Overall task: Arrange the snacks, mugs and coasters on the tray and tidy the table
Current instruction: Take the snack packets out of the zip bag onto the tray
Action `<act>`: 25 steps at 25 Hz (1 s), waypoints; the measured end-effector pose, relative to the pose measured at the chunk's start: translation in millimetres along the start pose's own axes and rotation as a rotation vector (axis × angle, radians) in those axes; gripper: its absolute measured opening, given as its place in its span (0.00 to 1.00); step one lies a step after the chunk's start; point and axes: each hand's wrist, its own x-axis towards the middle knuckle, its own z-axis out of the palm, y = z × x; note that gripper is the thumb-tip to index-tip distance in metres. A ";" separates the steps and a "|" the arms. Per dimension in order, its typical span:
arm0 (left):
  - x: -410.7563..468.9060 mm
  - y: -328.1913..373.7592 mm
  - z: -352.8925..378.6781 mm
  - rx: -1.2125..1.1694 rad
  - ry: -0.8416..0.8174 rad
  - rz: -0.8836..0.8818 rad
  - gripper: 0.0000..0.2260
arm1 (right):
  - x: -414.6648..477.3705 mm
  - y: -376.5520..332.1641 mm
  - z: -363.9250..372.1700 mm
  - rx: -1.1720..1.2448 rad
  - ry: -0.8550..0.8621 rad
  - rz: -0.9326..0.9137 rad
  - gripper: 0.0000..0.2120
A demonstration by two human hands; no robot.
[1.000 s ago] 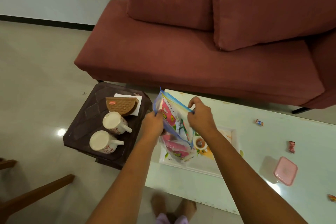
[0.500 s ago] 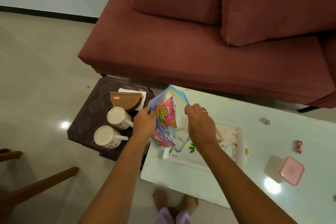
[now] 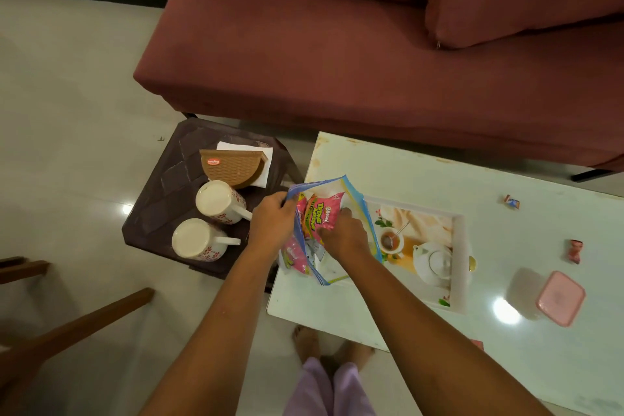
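Note:
A clear zip bag (image 3: 354,199) with blue edges lies open over the left end of the printed tray (image 3: 457,246) on the white table. My left hand (image 3: 271,223) grips the bag's left rim. My right hand (image 3: 344,235) is inside the bag's mouth, fingers curled on a pink snack packet (image 3: 322,214). More pink packets (image 3: 293,255) show in the lower part of the bag. Two white floral mugs (image 3: 217,201) (image 3: 196,240) stand on the dark stool at left.
A brown wicker napkin holder (image 3: 233,167) with a white napkin sits on the dark stool (image 3: 158,206). Two wrapped candies (image 3: 511,202) (image 3: 575,250) and a pink lidded box (image 3: 560,297) lie on the table's right side. A red sofa runs behind; wooden chair parts stand lower left.
The bag has come down from mid-air onto the tray's left end. My right hand has gone from the bag's rim into its mouth, onto a pink packet.

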 end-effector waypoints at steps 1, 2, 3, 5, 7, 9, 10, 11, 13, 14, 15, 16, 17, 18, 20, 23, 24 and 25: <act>2.0 -1.0 2.3 0.015 -0.003 0.013 0.16 | 6.0 0.1 1.0 0.013 -0.002 0.008 0.23; 4.9 -2.8 4.7 0.030 -0.005 0.023 0.16 | 11.6 0.7 1.3 0.019 0.003 0.005 0.21; 6.8 -3.3 6.9 0.037 -0.002 0.029 0.15 | 17.0 1.5 1.4 0.016 0.015 0.000 0.19; 12.1 -4.9 10.9 0.063 0.014 0.025 0.15 | 25.2 1.4 -0.9 -0.035 0.042 -0.035 0.15; 17.8 -4.2 13.0 0.074 0.031 0.012 0.16 | 27.8 -1.5 -3.9 -0.078 0.079 -0.093 0.12; 23.3 -0.2 15.3 0.102 0.043 0.009 0.17 | 26.4 -5.9 -9.7 -0.051 0.102 -0.149 0.12; 27.2 2.5 17.0 0.130 0.048 0.014 0.17 | 23.8 -9.2 -16.1 -0.034 0.120 -0.170 0.12; 30.7 7.1 19.4 0.148 0.052 0.015 0.17 | 21.1 -10.2 -23.1 -0.027 0.137 -0.185 0.13; 33.4 14.8 21.8 0.202 0.049 0.002 0.16 | 12.3 -7.0 -38.4 -0.019 0.191 -0.220 0.14; 35.5 17.7 23.6 0.231 0.037 0.015 0.15 | 6.3 2.6 -49.5 0.031 0.226 -0.233 0.14; 35.7 21.8 26.0 0.260 0.030 0.025 0.14 | -1.0 16.4 -62.9 0.122 0.257 -0.238 0.14; 36.4 21.9 29.5 0.288 0.034 0.036 0.14 | -7.5 34.3 -76.0 0.238 0.272 -0.222 0.13; 37.5 21.8 33.2 0.296 0.023 0.040 0.14 | -9.6 54.2 -86.8 0.339 0.300 -0.190 0.14; 37.5 21.5 33.5 0.285 0.002 0.036 0.14 | -6.6 73.1 -93.9 0.414 0.357 -0.130 0.15; 43.6 42.2 112.8 0.278 -0.144 0.088 0.14 | 21.8 172.0 -132.2 0.491 0.575 0.119 0.16; 40.0 52.6 115.6 0.329 -0.191 0.084 0.14 | 54.3 217.9 -130.7 0.438 0.563 0.354 0.14; 40.1 50.9 115.0 0.339 -0.192 0.095 0.14 | 62.1 223.7 -127.9 0.407 0.527 0.408 0.13; 40.3 50.1 114.1 0.343 -0.191 0.103 0.13 | 71.1 226.9 -125.8 0.386 0.490 0.443 0.13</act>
